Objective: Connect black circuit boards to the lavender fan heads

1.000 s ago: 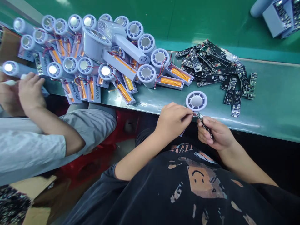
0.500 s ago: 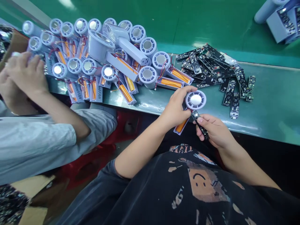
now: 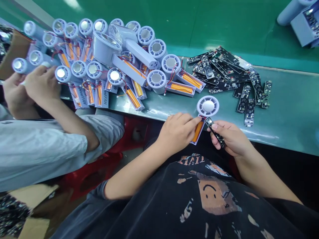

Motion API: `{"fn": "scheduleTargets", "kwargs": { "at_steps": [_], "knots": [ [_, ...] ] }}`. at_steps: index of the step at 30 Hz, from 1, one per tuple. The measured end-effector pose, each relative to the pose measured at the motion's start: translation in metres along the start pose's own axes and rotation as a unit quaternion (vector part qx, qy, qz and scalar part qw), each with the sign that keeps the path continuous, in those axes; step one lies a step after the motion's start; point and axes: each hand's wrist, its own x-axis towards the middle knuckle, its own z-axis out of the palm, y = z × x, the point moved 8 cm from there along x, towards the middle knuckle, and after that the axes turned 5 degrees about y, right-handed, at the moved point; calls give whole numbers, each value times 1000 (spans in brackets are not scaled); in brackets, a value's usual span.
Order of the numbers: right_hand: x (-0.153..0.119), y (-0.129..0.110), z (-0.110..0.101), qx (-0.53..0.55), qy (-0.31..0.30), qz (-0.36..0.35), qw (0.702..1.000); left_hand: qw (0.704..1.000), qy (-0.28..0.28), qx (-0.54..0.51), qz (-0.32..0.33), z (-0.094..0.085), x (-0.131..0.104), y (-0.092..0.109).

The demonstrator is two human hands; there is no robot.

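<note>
A lilac handheld fan point(image 3: 208, 106) has its round head at the table's front edge. Its opened handle, with an orange battery point(image 3: 198, 130) inside, points toward me past the edge. My left hand point(image 3: 178, 131) is closed about the left side of this handle, index fingertip on the red wires at the neck. The thumb is hidden. Just right of the handle, my right hand point(image 3: 230, 137) pinches a narrow black circuit board point(image 3: 215, 133) between thumb and fingers. The board's upper end is close to the fan's neck; whether they touch I cannot tell.
Many similar fans point(image 3: 157, 48) with batteries and loose wires crowd the table point(image 3: 286, 122) at left. A heap of circuit boards point(image 3: 224, 71) lies ahead right. More fan parts point(image 3: 302, 26) stand far right. At left, a co-worker's hands point(image 3: 41, 84) are near the fans.
My left hand has moved from the fan's head down to its handle and neck. My right hand keeps the circuit board beside it. The co-worker's hands moved right, and another fan shows there.
</note>
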Motion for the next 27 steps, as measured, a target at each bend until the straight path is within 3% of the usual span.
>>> {"fn": "scheduleTargets", "kwargs": {
  "at_steps": [5, 14, 19, 22, 27],
  "knots": [
    [-2, -2, -4, -20, 9, 6, 1000, 989, -63, 128, 33, 7, 2, 16],
    [-3, -6, -20, -103, 41, 20, 994, 973, -186, 126, 50, 16, 21, 25],
    [-2, -8, -20, -109, 25, 18, 994, 977, -123, 126, 123, 7, 14, 29],
    [-3, -6, -22, -111, 27, 22, 993, 982, -85, 127, 111, 3, 10, 24],
    [-5, -7, -26, -129, 20, 10, 991, 980, -126, 132, 76, 11, 13, 23]
  ]
}}
